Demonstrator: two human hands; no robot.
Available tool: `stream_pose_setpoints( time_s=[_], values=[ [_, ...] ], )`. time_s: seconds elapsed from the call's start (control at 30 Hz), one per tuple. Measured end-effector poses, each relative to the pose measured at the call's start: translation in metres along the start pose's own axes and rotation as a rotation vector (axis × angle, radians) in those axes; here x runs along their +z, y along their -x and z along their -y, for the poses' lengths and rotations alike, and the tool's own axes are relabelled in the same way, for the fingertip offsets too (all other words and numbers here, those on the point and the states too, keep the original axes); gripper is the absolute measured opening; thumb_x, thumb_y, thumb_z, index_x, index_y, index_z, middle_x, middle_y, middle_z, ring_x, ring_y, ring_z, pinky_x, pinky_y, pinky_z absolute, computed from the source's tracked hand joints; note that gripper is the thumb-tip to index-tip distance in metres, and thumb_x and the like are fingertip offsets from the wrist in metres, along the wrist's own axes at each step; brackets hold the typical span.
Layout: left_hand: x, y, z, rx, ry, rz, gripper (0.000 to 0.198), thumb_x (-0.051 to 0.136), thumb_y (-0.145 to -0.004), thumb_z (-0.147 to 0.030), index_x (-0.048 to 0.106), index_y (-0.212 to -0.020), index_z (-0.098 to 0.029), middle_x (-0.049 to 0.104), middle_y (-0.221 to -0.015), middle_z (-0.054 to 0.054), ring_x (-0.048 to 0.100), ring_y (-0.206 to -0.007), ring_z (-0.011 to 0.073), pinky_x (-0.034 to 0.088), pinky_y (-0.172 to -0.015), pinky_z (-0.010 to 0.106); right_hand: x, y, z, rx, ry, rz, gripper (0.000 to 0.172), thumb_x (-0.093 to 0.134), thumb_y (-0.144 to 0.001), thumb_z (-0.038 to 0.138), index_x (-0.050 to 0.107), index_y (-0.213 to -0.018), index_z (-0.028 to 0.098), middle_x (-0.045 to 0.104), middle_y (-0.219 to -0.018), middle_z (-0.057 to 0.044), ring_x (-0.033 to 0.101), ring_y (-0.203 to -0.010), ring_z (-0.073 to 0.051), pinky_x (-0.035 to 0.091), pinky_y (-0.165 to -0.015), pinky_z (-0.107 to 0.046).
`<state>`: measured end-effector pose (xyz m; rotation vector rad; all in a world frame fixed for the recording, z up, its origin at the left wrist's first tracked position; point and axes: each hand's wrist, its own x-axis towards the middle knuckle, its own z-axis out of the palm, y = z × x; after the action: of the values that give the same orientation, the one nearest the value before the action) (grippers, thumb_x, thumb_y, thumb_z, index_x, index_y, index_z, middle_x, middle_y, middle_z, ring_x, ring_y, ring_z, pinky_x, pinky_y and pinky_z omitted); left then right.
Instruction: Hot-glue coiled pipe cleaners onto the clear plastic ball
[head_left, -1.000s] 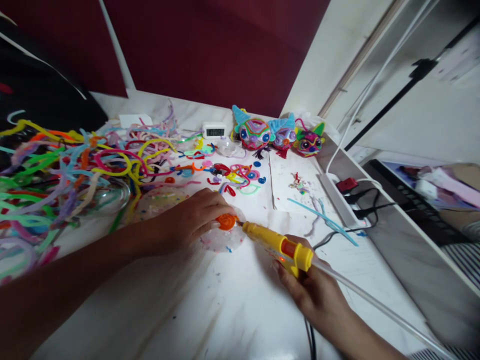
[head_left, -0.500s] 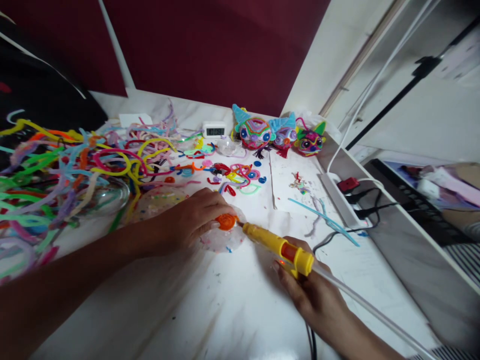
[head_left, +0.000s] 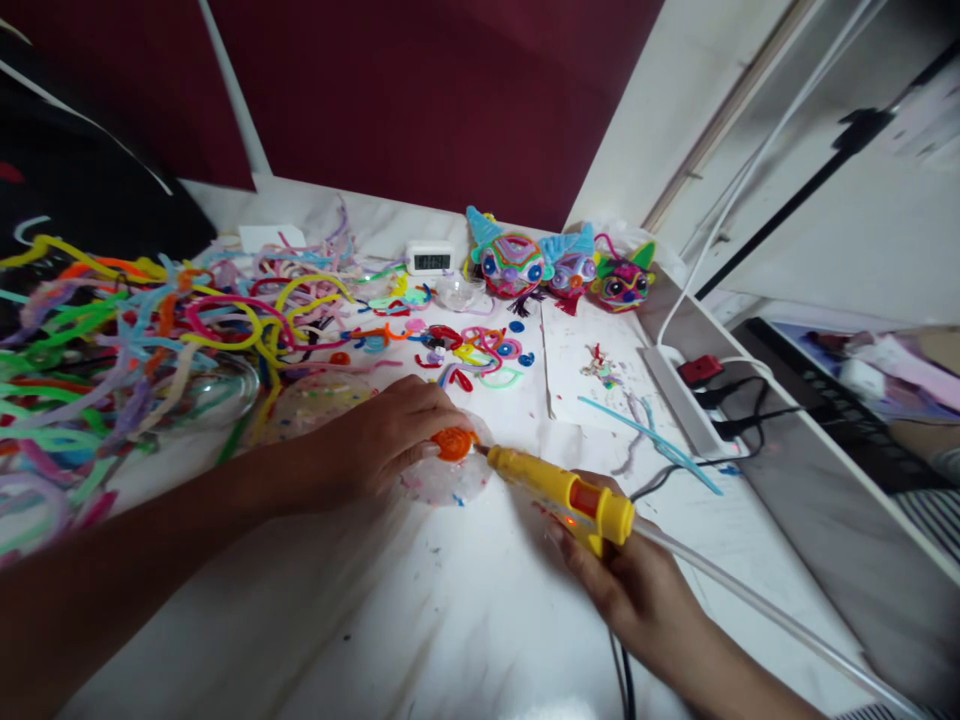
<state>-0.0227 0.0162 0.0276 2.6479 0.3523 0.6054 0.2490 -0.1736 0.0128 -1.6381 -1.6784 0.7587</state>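
Note:
My right hand (head_left: 630,560) is wrapped round a yellow hot glue gun (head_left: 555,485), with a long clear glue stick (head_left: 757,585) poking out of its back. The gun's nozzle meets the right edge of an orange pipe-cleaner coil (head_left: 453,444). Fingers of my left hand (head_left: 397,430) are closed on the coil's left side. Beneath the coil lies a clear round disc (head_left: 442,485) speckled with colored bits. Whether the coil touches the disc is hard to see.
Tangled pipe cleaners (head_left: 150,350) cover the left. Decorated animal heads (head_left: 511,268) stand at the back, near a small digital clock (head_left: 430,259). Small coiled pieces (head_left: 472,355) lie mid-table. A power strip (head_left: 690,400) with cables runs along the right ledge.
The glue gun has shifted very slightly to the right, its tip still at the coil's edge. My left hand keeps its place on the coil.

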Motion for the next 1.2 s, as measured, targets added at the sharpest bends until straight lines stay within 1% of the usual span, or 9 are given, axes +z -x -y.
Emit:
stream_pose_setpoints(
  time_s=[0.07, 0.17, 0.23, 0.33, 0.43, 0.67, 0.93, 1.07, 1.2],
  values=[
    [-0.001, 0.0, -0.001, -0.006, 0.001, 0.006, 0.034, 0.043, -0.105, -0.022, 0.057, -0.135, -0.027, 0.064, -0.119, 0.007, 0.058, -0.109, 0.0259, 0.045, -0.098, 0.037, -0.003, -0.005, 0.003, 0.026, -0.098, 0.044, 0.026, 0.055, -0.103, 0.036, 0.065, -0.121, 0.021, 0.074, -0.114, -0.012, 0.071, -0.087, -0.022, 0.06, -0.074, -0.031],
    [-0.003, 0.0, -0.002, -0.016, -0.005, 0.018, 0.034, 0.045, -0.104, -0.02, 0.057, -0.135, -0.026, 0.064, -0.119, 0.008, 0.058, -0.109, 0.0256, 0.046, -0.098, 0.036, -0.01, -0.02, 0.01, 0.111, -0.222, 0.102, 0.027, 0.059, -0.099, 0.04, 0.069, -0.108, 0.017, 0.074, -0.096, -0.01, 0.064, -0.07, -0.018, 0.054, -0.056, -0.026],
    [-0.004, 0.0, -0.003, -0.023, -0.005, 0.027, 0.034, 0.045, -0.103, -0.017, 0.058, -0.134, -0.025, 0.065, -0.119, 0.008, 0.059, -0.11, 0.0254, 0.046, -0.098, 0.036, -0.016, -0.031, 0.013, 0.169, -0.296, 0.123, 0.028, 0.065, -0.095, 0.043, 0.069, -0.104, 0.016, 0.073, -0.091, -0.008, 0.061, -0.067, -0.016, 0.051, -0.052, -0.024],
    [-0.004, -0.001, -0.005, -0.027, 0.002, 0.026, 0.035, 0.045, -0.102, -0.015, 0.058, -0.133, -0.024, 0.065, -0.119, 0.008, 0.059, -0.11, 0.0255, 0.046, -0.098, 0.036, -0.022, -0.042, 0.016, 0.215, -0.389, 0.172, 0.032, 0.072, -0.09, 0.046, 0.067, -0.102, 0.016, 0.071, -0.096, -0.007, 0.059, -0.067, -0.013, 0.051, -0.051, -0.022],
    [-0.005, -0.002, -0.006, -0.028, 0.012, 0.023, 0.035, 0.045, -0.101, -0.015, 0.058, -0.133, -0.024, 0.065, -0.118, 0.009, 0.059, -0.11, 0.0256, 0.046, -0.098, 0.037, -0.023, -0.044, 0.016, 0.225, -0.427, 0.2, 0.036, 0.074, -0.088, 0.049, 0.067, -0.101, 0.016, 0.071, -0.097, -0.007, 0.058, -0.067, -0.012, 0.051, -0.051, -0.022],
    [-0.005, -0.002, -0.006, -0.062, 0.017, 0.047, 0.036, 0.045, -0.1, -0.016, 0.058, -0.133, -0.024, 0.065, -0.119, 0.009, 0.059, -0.11, 0.026, 0.047, -0.098, 0.037, -0.017, -0.035, 0.014, 0.271, -0.425, 0.156, 0.042, 0.075, -0.087, 0.052, 0.066, -0.109, 0.017, 0.072, -0.097, -0.008, 0.062, -0.071, -0.016, 0.054, -0.054, -0.025],
    [0.003, 0.004, 0.0, -0.062, 0.028, 0.019, 0.039, 0.045, -0.1, -0.016, 0.058, -0.135, -0.027, 0.064, -0.121, 0.009, 0.058, -0.112, 0.0265, 0.045, -0.101, 0.039, -0.014, -0.03, 0.007, 0.252, -0.394, 0.158, 0.039, 0.072, -0.091, 0.052, 0.07, -0.106, 0.016, 0.069, -0.091, -0.006, 0.059, -0.068, -0.014, 0.052, -0.054, -0.024],
    [0.002, 0.003, -0.001, -0.049, 0.02, 0.007, 0.036, 0.043, -0.101, -0.019, 0.059, -0.133, -0.025, 0.064, -0.12, 0.01, 0.058, -0.111, 0.0269, 0.047, -0.098, 0.039, -0.01, -0.027, -0.001, 0.235, -0.405, 0.145, 0.036, 0.069, -0.094, 0.051, 0.072, -0.106, 0.017, 0.067, -0.085, -0.003, 0.056, -0.066, -0.013, 0.049, -0.054, -0.022],
    [0.0, 0.001, -0.003, -0.045, 0.004, 0.011, 0.036, 0.045, -0.099, -0.016, 0.06, -0.131, -0.024, 0.065, -0.117, 0.009, 0.059, -0.109, 0.0261, 0.047, -0.097, 0.038, -0.008, -0.026, -0.005, 0.221, -0.417, 0.142, 0.034, 0.069, -0.095, 0.05, 0.072, -0.106, 0.018, 0.064, -0.082, -0.002, 0.054, -0.065, -0.012, 0.046, -0.053, -0.021]
  ],
)
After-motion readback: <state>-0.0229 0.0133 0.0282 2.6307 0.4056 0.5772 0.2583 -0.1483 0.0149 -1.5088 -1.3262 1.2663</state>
